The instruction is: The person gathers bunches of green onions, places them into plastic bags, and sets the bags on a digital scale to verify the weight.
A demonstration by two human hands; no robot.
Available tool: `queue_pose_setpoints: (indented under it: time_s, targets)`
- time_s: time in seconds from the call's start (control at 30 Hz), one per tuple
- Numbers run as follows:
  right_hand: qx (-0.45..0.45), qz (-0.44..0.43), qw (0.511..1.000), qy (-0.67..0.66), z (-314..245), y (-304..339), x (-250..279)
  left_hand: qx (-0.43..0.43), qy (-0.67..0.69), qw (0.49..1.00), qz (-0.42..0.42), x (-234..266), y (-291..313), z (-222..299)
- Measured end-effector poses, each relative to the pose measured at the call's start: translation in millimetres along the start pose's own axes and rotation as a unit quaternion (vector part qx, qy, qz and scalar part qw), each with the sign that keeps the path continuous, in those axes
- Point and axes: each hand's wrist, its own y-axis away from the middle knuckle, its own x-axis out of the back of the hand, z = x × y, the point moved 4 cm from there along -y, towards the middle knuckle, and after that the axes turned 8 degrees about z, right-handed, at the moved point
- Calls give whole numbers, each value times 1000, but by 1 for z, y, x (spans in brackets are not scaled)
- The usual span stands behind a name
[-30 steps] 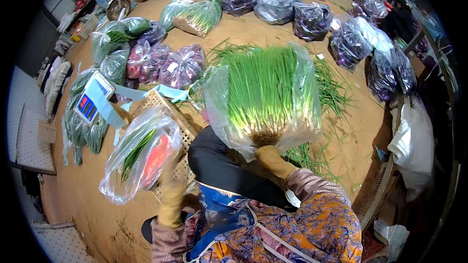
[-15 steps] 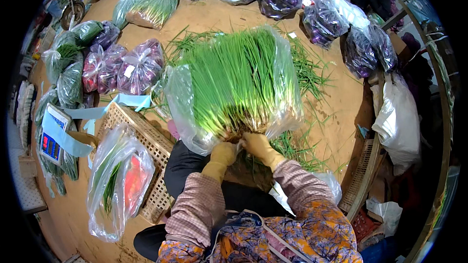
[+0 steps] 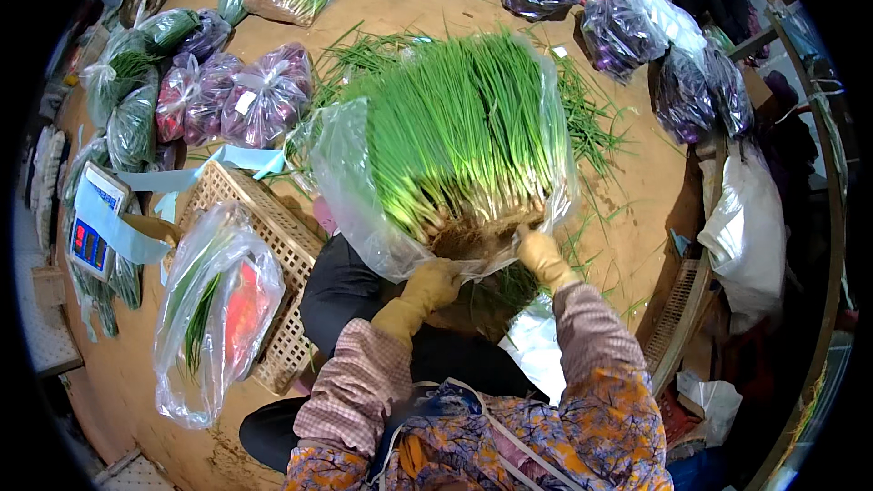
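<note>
A wide bundle of spring onions (image 3: 464,127) lies in a clear plastic bag (image 3: 341,164), leaves pointing away and brown, soil-covered roots towards me. The bag's mouth gapes on my side. Gloved in yellow, my left hand (image 3: 427,289) is closed on the near edge of the bag, left of centre. My right hand (image 3: 543,257), in a matching glove, pinches the bag's edge by the right end of the roots; its fingertips are partly hidden.
Loose green leaves (image 3: 591,118) are scattered around the bundle. To the left are a woven basket (image 3: 291,309), a bag with a red patch (image 3: 223,309) and a taped scale (image 3: 95,218). Bags of purple vegetables (image 3: 268,95) stand behind; a white sack (image 3: 746,236) lies right.
My hands were close together at the bag's mouth. Now the right has moved right and the left slightly down, spreading the mouth and baring more roots. The whole view has shifted slightly.
</note>
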Motion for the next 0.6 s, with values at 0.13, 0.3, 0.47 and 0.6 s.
queue_pose_setpoints:
  time_s: [0.13,0.3,0.47,0.6]
  targets:
    - [-181,28,975,-126,121,5,65,29,29,999,18,18,11,-5]
    - [-290,192,936,56,251,48,111,38,8,996,-85,12,23,-6]
    - [-455,73,794,-396,289,80,99,86,-83,968,-220,-23,30,-21]
    - [-216,381,671,-599,308,70,157,60,-6,990,-124,-15,0,19]
